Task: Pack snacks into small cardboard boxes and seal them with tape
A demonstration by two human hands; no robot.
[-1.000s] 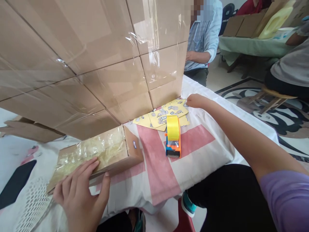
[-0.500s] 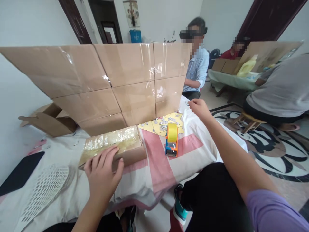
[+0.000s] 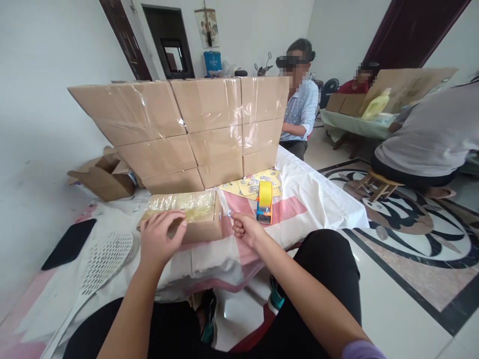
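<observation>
Head view shows left hand (image 3: 159, 240) touching taped box (image 3: 202, 228), contents hidden.

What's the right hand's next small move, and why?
Probably ease the right hand over to the box: it seems to pinch a small pale piece just short of that box's nearer end, and the left hand, at the other end, could steady it.
</observation>
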